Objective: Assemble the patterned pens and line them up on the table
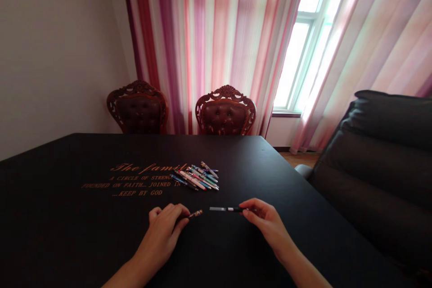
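Slim black-and-white pen barrel is pinched in your right hand, lying sideways, end to end and just apart from the short gold-tipped pen piece pinched in your left hand, over the black table, right below the heap of pens.

Pretty loud colours in this room lol. The bench is flat black with gold-orange lettering on it, and the pile of pens is a mix of white, pink, blue and teal barrels. The pen piece in the left hand is dark with a brassy gold tip, while the pen barrel in the right hand goes silver-white then black. The curtains are vertical stripes of pink, magenta, red and white. The two chairs are dark reddish-brown, and the couch is charcoal grey.
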{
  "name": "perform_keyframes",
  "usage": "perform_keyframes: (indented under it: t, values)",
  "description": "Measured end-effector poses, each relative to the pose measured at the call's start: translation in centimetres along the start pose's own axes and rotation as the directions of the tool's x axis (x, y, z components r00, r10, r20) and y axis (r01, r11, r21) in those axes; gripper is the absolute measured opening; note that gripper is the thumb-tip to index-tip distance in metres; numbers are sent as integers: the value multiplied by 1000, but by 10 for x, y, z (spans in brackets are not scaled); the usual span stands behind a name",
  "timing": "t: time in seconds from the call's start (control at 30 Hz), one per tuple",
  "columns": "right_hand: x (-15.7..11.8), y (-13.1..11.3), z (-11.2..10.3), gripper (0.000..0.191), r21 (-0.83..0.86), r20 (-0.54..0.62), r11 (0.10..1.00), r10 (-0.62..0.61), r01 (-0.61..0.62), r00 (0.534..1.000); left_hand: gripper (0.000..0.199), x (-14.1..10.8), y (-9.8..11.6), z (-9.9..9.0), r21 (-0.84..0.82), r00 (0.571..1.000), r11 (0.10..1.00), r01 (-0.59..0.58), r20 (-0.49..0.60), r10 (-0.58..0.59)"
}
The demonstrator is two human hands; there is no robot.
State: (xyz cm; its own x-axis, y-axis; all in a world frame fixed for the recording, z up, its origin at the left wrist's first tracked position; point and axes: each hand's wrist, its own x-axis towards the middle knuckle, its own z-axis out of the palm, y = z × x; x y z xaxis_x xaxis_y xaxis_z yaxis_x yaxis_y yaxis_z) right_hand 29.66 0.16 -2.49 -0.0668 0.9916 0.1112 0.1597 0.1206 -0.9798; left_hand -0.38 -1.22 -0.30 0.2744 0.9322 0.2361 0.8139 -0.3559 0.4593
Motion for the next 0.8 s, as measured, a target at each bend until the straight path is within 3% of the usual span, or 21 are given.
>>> perform_keyframes:
  t: [0.3,0.8]
  values:
    - [-5,-11,3,20,-124,23,991,-57,60,998,10,-2,7,-2,-53,999,998,-25,22,26]
    - [-4,-6,1,17,-206,35,973,-103,108,994,11,-5,7,-2,-131,998,991,-34,54,41]
